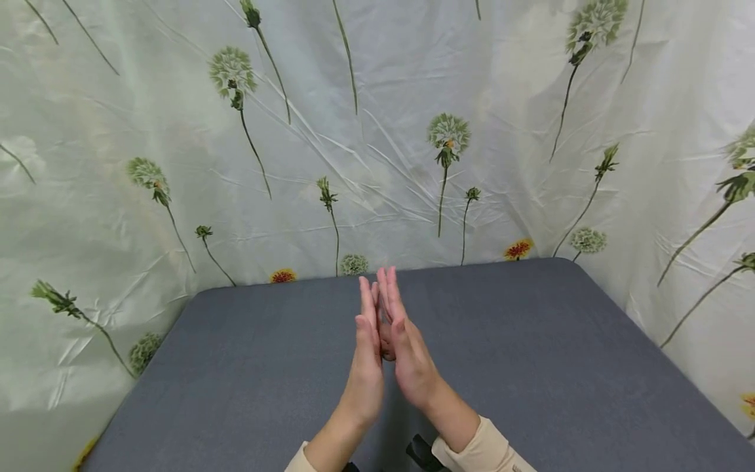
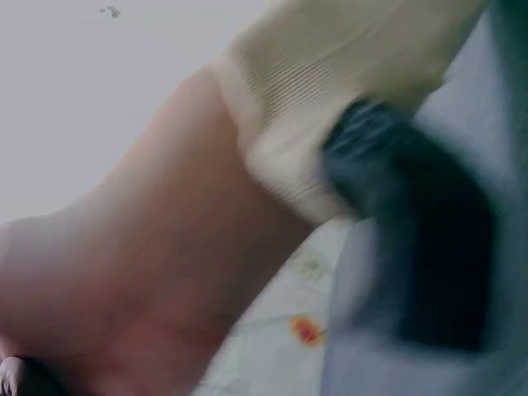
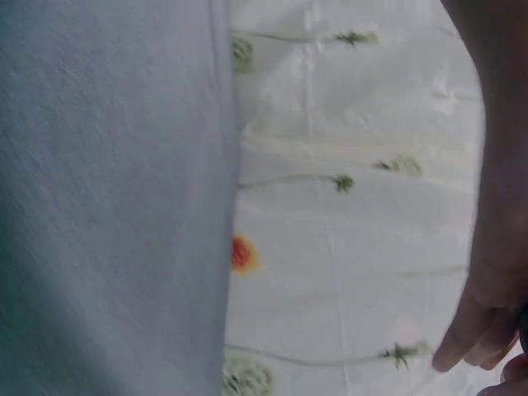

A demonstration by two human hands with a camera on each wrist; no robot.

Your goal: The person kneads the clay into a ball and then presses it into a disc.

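Fingers (image 1: 367, 298) straight and curled round nothing, the left hand (image 1: 366, 367) and right hand (image 1: 414, 360) hold a small dark thing (image 1: 387, 351) between them, just below the middle of the frame. Mostly hidden, it looks light and firm, and might slip between flat palms; its sides seem the best hold. Both hands point upward, thumbs nearest, from cream sleeves (image 1: 483, 449) at lower centre, over the grey surface (image 1: 236, 367).

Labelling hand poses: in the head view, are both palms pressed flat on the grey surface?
No, the left hand and right hand are turned so their palms face each other.
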